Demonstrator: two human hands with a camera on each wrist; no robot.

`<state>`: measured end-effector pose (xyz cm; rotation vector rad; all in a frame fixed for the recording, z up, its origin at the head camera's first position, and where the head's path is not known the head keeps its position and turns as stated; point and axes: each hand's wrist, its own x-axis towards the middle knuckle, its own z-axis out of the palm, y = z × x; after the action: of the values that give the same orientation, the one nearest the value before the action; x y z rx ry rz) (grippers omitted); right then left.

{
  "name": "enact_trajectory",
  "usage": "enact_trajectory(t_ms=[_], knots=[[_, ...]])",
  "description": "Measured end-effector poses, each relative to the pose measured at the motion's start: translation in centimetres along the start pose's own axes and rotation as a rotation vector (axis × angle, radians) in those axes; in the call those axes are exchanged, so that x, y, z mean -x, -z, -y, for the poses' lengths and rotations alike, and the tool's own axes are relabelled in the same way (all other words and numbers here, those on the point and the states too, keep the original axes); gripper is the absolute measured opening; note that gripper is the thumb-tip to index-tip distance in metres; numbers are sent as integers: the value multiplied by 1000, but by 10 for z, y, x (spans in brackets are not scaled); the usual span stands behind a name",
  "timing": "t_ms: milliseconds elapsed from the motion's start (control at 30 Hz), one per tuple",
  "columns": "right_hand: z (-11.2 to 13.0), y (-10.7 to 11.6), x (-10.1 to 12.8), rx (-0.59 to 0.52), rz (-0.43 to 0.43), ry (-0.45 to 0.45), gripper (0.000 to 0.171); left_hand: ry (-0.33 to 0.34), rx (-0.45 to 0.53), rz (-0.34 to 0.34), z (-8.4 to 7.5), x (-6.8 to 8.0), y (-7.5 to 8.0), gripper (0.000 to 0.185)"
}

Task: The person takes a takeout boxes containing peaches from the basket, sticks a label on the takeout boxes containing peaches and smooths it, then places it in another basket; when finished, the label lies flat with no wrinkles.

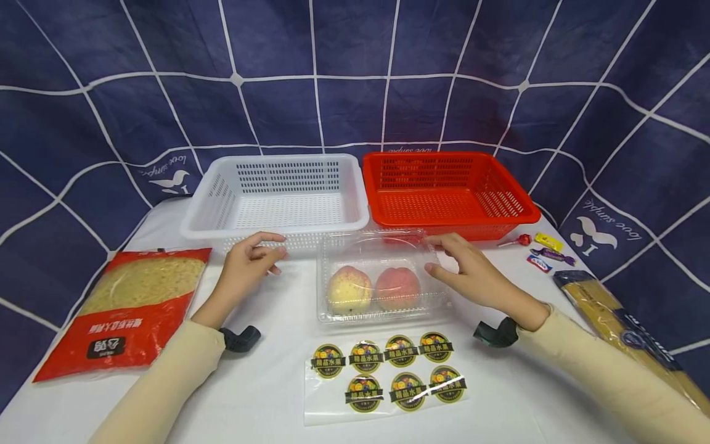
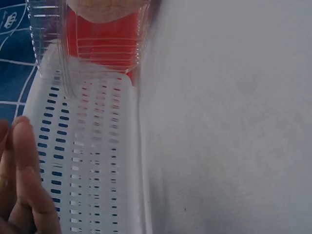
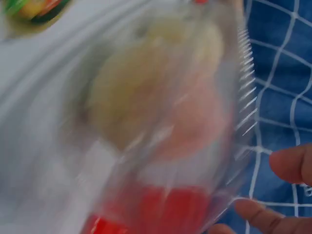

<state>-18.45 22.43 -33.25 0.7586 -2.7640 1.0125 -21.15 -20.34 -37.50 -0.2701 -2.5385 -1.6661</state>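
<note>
A clear plastic clamshell box point(image 1: 383, 280) stands in the middle of the white table with two peaches point(image 1: 374, 288) inside and its lid raised at the back. My right hand point(image 1: 435, 256) hovers at the box's right edge with thumb and fingers spread and relaxed. In the blurred right wrist view its fingertips point(image 3: 292, 163) sit just off the box point(image 3: 161, 112). My left hand point(image 1: 272, 250) is to the left of the box, fingers loosely curled and holding nothing, in front of the white basket point(image 1: 199, 228). In the left wrist view its fingers point(image 2: 27, 165) are beside the basket wall point(image 2: 87, 161).
A red basket point(image 1: 521, 213) stands beside the white one at the back. A sheet of round fruit stickers point(image 1: 388, 370) lies near the front edge. A red bag point(image 1: 133, 302) lies at the left. A long pasta pack point(image 1: 621, 327) and small candies point(image 1: 546, 253) lie at the right.
</note>
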Motion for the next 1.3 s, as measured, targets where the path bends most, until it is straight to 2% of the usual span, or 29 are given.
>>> enact_trajectory(t_ms=[100,167,233,333,433,533,633,700,767,867,933,1133,1300], knots=[[9,-5,-1,-64,-75,122,33,-37,-68,212,-4,6,1,24],[17,-8,-2,-115,-113,195,29,-47,-117,373,-6,9,1,21],[27,-12,-1,-188,-111,264,29,-41,-168,532,-8,13,-1,20],[43,-20,1,-341,-10,330,29,-24,-216,726,-14,20,-7,21],[58,-33,7,-490,147,343,24,9,-238,848,-20,28,-13,21],[70,-50,10,-601,305,320,21,49,-241,907,-25,33,-19,22],[78,-70,11,-655,457,270,18,73,-236,927,-25,36,-23,24],[79,-85,12,-642,537,241,19,84,-227,932,-23,36,-25,25],[77,-98,13,-580,579,239,19,91,-210,940,-20,36,-26,25],[72,-116,15,-462,590,252,23,109,-161,957,-16,36,-29,23],[68,-125,16,-423,594,257,29,121,-118,976,-14,37,-31,23],[57,-139,15,-412,594,208,52,160,-6,1045,-8,37,-37,22],[56,-141,13,-370,583,206,49,180,15,1063,-7,36,-39,23]])
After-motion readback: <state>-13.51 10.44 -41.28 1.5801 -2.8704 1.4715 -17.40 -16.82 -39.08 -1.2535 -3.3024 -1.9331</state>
